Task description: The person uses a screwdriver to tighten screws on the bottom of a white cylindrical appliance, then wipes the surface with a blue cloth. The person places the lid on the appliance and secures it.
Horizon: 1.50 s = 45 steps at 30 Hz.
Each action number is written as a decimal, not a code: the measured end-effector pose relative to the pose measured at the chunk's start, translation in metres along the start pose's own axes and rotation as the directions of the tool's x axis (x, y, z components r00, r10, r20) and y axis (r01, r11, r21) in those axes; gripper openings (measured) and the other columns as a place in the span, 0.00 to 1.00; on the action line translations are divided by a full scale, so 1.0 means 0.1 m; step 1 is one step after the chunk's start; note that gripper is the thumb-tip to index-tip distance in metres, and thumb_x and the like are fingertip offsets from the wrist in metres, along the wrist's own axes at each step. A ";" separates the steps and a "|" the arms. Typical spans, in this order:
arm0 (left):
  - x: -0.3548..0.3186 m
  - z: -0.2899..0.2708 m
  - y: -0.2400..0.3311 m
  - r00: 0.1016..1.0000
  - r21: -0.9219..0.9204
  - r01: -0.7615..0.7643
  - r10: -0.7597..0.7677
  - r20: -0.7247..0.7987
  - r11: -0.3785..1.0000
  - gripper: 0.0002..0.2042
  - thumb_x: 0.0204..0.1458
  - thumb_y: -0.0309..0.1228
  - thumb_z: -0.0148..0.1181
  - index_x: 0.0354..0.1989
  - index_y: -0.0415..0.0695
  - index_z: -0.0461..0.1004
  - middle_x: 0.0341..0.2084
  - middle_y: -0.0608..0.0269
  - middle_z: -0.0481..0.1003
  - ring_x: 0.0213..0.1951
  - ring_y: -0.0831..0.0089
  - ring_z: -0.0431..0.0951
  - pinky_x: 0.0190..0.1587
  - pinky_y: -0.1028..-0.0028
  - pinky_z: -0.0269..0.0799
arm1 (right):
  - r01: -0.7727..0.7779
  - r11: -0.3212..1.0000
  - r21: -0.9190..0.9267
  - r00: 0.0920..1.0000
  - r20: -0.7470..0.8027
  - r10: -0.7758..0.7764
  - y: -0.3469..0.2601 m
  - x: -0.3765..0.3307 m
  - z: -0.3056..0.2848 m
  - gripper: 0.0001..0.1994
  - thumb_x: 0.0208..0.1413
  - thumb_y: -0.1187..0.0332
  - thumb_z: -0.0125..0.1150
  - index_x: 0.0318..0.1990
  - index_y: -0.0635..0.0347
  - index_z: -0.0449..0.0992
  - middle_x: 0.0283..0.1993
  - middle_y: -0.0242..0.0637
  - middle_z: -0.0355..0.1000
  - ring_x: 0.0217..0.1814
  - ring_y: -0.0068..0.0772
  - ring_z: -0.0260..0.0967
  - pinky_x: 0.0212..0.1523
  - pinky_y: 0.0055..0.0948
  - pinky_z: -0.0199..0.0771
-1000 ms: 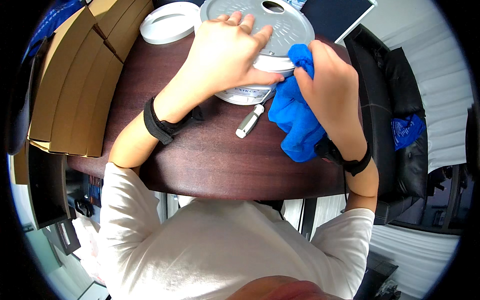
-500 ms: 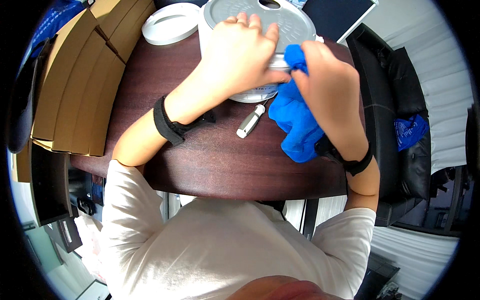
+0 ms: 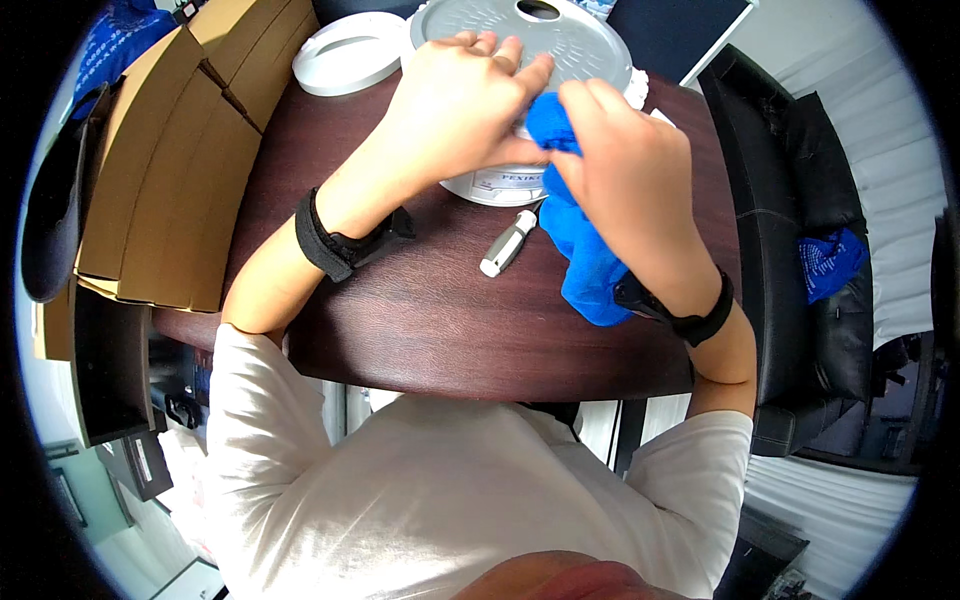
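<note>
A drum-shaped white thing with a grey round top (image 3: 590, 50) stands at the far side of the table; its top has a dark hole. My left hand (image 3: 470, 100) lies over the near left of that top, fingers stretched out and thumb pointing at the cloth. Bunched in my closed right hand (image 3: 630, 150) is a blue cloth (image 3: 595, 280), one end pressed near the drum's front rim and the rest hanging onto the table. The fingertips of the right hand are partly hidden. Between my forearms lies a screwdriver (image 3: 508, 245) with a grey and white handle.
A white ring (image 3: 345, 83) lies at the back left, beside brown cardboard boxes (image 3: 175, 190) lining the table's left side. The dark brown table (image 3: 420, 340) ends just before my body. To the right stands a black sofa (image 3: 785, 250) with a blue bag (image 3: 832, 265) on it.
My right hand has moved left along the drum's front rim with the blue cloth. My left hand stays on the grey top, slightly shifted left. The screwdriver lies as before.
</note>
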<state>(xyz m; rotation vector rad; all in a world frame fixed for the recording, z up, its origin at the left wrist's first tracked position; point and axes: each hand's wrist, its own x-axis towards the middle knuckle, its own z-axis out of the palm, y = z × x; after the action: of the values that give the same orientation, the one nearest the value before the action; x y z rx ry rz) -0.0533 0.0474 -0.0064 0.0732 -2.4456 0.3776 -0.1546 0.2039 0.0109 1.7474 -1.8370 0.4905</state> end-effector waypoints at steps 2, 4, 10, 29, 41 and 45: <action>-0.02 -0.02 -0.04 0.999 -0.060 -0.023 0.021 -0.029 0.998 0.39 0.33 0.61 0.67 0.53 0.47 0.75 0.47 0.50 0.77 0.49 0.54 0.78 0.52 0.63 0.74 | -0.020 1.000 0.006 1.000 -0.015 0.021 0.11 -0.04 -0.03 0.18 0.39 0.64 0.71 0.37 0.54 0.69 0.31 0.35 0.70 0.29 0.37 0.75 0.27 0.32 0.73; -0.05 -0.02 -0.16 0.996 -0.150 -0.079 0.071 -0.059 0.986 0.38 0.34 0.60 0.68 0.53 0.46 0.76 0.49 0.50 0.76 0.51 0.56 0.77 0.55 0.63 0.72 | -0.031 1.000 -0.003 0.999 -0.041 0.031 0.24 -0.08 -0.03 0.18 0.38 0.64 0.71 0.37 0.53 0.70 0.31 0.35 0.69 0.28 0.39 0.74 0.25 0.33 0.72; -0.07 0.04 -0.62 0.985 -0.396 -0.173 0.158 -0.070 0.902 0.38 0.29 0.52 0.74 0.52 0.43 0.76 0.52 0.51 0.75 0.56 0.55 0.73 0.59 0.62 0.67 | -0.014 1.000 -0.019 0.998 -0.059 0.013 0.40 -0.08 -0.05 0.16 0.38 0.67 0.70 0.35 0.55 0.70 0.29 0.36 0.69 0.26 0.41 0.73 0.23 0.33 0.71; 0.03 0.06 0.16 0.988 -0.025 0.143 -0.144 -0.062 0.989 0.39 0.32 0.62 0.67 0.47 0.41 0.77 0.46 0.50 0.78 0.50 0.55 0.78 0.51 0.63 0.74 | 0.147 0.974 -0.173 0.989 0.046 -0.141 0.44 0.00 -0.08 0.16 0.38 0.66 0.71 0.33 0.55 0.69 0.29 0.33 0.69 0.26 0.34 0.74 0.26 0.28 0.72; 0.00 -0.07 -0.35 0.974 -0.124 -0.223 0.217 -0.063 0.967 0.39 0.35 0.59 0.68 0.56 0.50 0.74 0.52 0.51 0.75 0.56 0.52 0.73 0.59 0.60 0.68 | 0.145 0.986 -0.081 0.988 0.058 -0.141 0.60 -0.02 -0.13 0.18 0.38 0.67 0.71 0.37 0.55 0.70 0.31 0.35 0.69 0.29 0.38 0.74 0.27 0.31 0.73; -0.05 0.07 -0.35 0.987 -0.201 -0.154 0.144 -0.064 0.967 0.37 0.34 0.56 0.69 0.56 0.52 0.74 0.54 0.50 0.73 0.57 0.51 0.72 0.60 0.59 0.67 | 0.179 0.980 -0.087 0.983 0.056 -0.174 0.45 0.01 -0.12 0.15 0.40 0.68 0.68 0.35 0.55 0.70 0.30 0.35 0.69 0.28 0.37 0.74 0.27 0.31 0.73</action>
<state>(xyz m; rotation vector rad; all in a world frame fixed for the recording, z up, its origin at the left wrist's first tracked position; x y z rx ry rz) -0.0486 0.0116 -0.0055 -0.2081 -2.4338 0.1869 -0.1973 0.2141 0.0259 1.8525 -1.6888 0.2909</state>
